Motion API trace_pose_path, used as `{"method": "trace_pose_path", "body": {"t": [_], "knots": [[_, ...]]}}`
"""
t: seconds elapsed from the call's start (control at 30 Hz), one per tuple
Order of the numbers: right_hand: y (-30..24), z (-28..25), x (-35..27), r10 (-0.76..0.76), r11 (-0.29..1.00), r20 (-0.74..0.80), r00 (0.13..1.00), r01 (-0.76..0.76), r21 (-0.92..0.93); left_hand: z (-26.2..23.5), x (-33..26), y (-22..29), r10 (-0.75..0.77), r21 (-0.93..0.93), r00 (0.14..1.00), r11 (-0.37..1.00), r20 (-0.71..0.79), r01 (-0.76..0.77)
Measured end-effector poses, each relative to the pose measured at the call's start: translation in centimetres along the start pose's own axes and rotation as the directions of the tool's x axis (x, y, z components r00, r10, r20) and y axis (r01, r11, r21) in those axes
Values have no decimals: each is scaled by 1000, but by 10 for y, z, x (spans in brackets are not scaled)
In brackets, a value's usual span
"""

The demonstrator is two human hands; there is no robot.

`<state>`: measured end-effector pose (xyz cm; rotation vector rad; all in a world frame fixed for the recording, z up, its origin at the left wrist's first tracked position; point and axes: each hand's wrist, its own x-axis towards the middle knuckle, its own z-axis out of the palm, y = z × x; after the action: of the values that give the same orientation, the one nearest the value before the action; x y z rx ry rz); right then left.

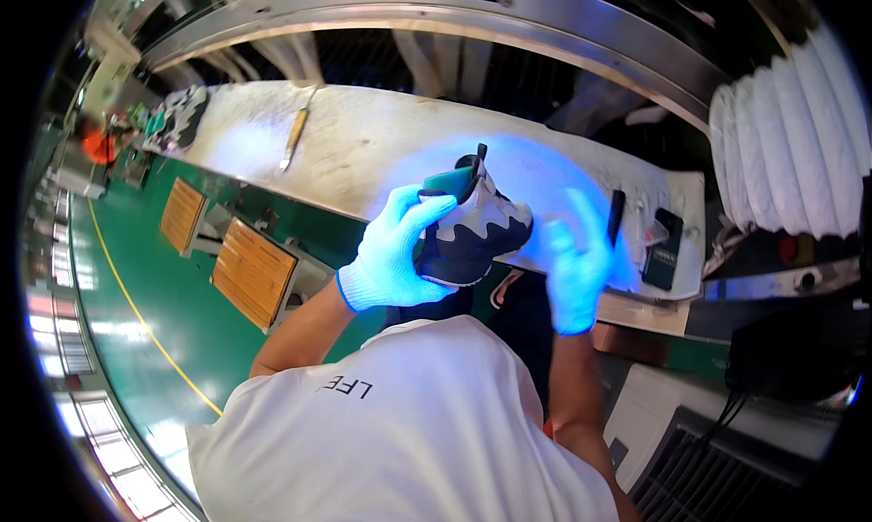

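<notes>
My left hand, in a white knit glove that glows blue, is closed around a grey and dark navy shoe. A green shoe last shows in the shoe's opening, and a dark pull tab stands up beside it. I hold the shoe in front of my body, at the near edge of the workbench. My right hand, also gloved, is raised to the right of the shoe and apart from it. It is blurred, but its fingers look stretched out and spread, with nothing visible in them.
The long pale workbench carries a wooden-handled tool, another shoe at its far left, a dark bar and a black phone. A metal rail runs behind. A white ribbed duct hangs at right.
</notes>
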<state>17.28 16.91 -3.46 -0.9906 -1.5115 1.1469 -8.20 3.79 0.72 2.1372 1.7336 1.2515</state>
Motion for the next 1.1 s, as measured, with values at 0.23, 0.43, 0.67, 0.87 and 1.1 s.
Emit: {"method": "trace_pose_path", "body": {"t": [0.23, 0.43, 0.67, 0.87, 1.1], "knots": [[119, -62, 65, -250, 217, -53, 967, 3, -976, -5, -23, -17, -151, -68, 988, 986, 28, 152], [111, -54, 77, 18, 651, 79, 997, 48, -758, -2, -16, -27, -101, -150, 994, 983, 43, 106], [-13, 46, 66, 340, 560, 225, 913, -389, 731, 5, -9, -34, -98, -268, 990, 956, 98, 121], [-18, 86, 77, 333, 318, 330, 883, -434, 843, 0, -7, -28, -180, -392, 968, 889, 176, 237], [-20, 74, 74, 288, 245, 325, 901, -398, 884, 1, -2, -24, -228, -408, 966, 876, 123, 258]]}}
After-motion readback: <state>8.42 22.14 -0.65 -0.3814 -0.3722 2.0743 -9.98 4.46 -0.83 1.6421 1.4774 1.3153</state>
